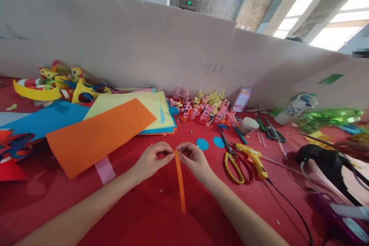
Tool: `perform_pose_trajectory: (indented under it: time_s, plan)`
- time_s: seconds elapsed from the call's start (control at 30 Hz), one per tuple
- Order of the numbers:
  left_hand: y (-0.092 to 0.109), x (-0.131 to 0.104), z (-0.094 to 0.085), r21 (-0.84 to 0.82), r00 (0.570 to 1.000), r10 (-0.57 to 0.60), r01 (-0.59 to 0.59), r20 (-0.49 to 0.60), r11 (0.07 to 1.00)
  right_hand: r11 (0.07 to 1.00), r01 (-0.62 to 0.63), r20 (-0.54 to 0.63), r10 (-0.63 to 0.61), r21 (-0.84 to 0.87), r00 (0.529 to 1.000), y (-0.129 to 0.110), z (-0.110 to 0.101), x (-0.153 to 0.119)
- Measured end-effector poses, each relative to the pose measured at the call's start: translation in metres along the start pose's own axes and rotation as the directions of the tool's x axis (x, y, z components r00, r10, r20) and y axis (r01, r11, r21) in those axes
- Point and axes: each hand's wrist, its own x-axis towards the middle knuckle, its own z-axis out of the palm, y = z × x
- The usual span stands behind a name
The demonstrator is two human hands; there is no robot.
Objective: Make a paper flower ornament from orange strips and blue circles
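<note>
A narrow orange paper strip point(180, 184) hangs down over the red table, its top end pinched between my two hands. My left hand point(155, 157) has thumb and forefinger pressed together at the strip's left edge. From the other side my right hand point(196, 157) grips the same end, its fingertips almost touching the left ones. To the right of my right hand lie two blue paper discs point(202, 144), scissors with yellow and red handles point(235, 163) and a yellow glue gun point(255, 157). A large orange paper sheet point(100, 136) lies left of my left hand.
Behind my hands stand several curled pink and yellow paper pieces point(204, 109) by a white partition point(144, 46). A stack of coloured paper point(129, 111) is at the back left. A white cup point(248, 125), dark-green scissors point(275, 132) and a purple tool point(340, 215) occupy the right.
</note>
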Motion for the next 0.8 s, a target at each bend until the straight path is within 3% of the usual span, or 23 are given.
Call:
perform_pose_trajectory:
  time_s: [0.23, 0.37, 0.5, 0.67, 0.8]
  plan:
    - [-0.002, -0.0005, 0.0002, 0.093, 1.0, -0.02, 0.02, -0.002, 0.995, 0.994, -0.078, 0.044, 0.082, -0.073, 0.996, 0.0017, -0.0038, 0.0004]
    - [-0.0036, 0.0, 0.0015, 0.093, 1.0, -0.029, 0.029, -0.009, 0.995, 0.992, -0.125, 0.028, 0.125, -0.012, 0.992, 0.0044, -0.0027, 0.0011]
    - [-0.0059, 0.0009, 0.0028, 0.06, 0.998, -0.056, 0.055, 0.008, 0.997, 0.989, -0.139, 0.001, 0.139, 0.04, 0.99, 0.0055, -0.001, 0.0023]
    - [-0.0089, 0.0005, 0.0022, 0.037, 0.997, -0.075, 0.075, -0.018, 0.996, 0.994, -0.109, -0.038, 0.107, -0.029, 0.993, 0.006, -0.003, 0.0014]
    - [-0.0084, 0.0001, 0.0013, 0.085, 0.995, -0.091, 0.094, -0.046, 0.992, 0.987, -0.144, 0.023, 0.146, -0.064, 0.989, 0.0038, -0.0067, 0.0008]
